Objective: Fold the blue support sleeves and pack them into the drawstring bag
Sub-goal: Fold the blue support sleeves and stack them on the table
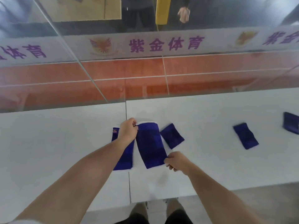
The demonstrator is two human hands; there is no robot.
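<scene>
Right hand (175, 160) pinches near corner of blue sleeve (151, 145); left hand (127, 130) pinches far edge; second sleeve (123, 156) under left wrist.

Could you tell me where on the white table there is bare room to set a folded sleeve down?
The table is bare left of the left-hand sleeve, and between the small folded sleeve and the next one. It is crowded where both hands, left and right, hold the long sleeve.
</scene>
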